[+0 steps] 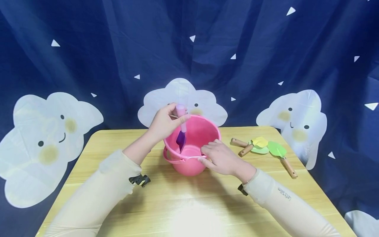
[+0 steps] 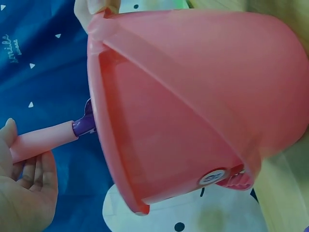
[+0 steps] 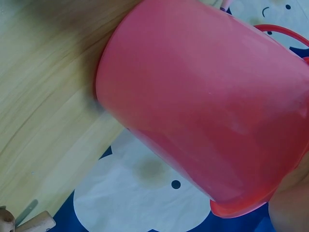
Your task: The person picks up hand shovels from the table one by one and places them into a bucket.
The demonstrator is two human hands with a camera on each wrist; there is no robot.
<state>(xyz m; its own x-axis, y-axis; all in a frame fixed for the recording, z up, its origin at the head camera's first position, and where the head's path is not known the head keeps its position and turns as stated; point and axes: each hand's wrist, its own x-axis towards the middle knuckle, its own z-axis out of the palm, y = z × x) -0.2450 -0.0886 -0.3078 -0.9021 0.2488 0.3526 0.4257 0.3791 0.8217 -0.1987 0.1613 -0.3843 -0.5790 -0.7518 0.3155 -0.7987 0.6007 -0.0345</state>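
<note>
A pink bucket (image 1: 189, 168) stands on the table, its rim facing up and toward me. Its pink carrying handle (image 2: 178, 92) hangs down along the outer side. With thumb and fingers my left hand (image 1: 165, 121) holds a toy shovel by its light pink grip (image 2: 46, 140). The shovel's purple blade (image 1: 181, 140) points down inside the bucket's mouth. My right hand (image 1: 220, 156) grips the near right of the bucket's rim, thumb outside and fingers over the edge. In the right wrist view the bucket wall (image 3: 193, 96) fills most of the picture.
Right of the bucket lie wooden-handled toy garden tools: a green-bladed trowel (image 1: 277, 149), and a yellow-headed tool (image 1: 260, 142) overlapping another green one (image 1: 260, 150). The wooden table (image 1: 160, 204) ends at a dark blue curtain (image 1: 124, 49) with white clouds.
</note>
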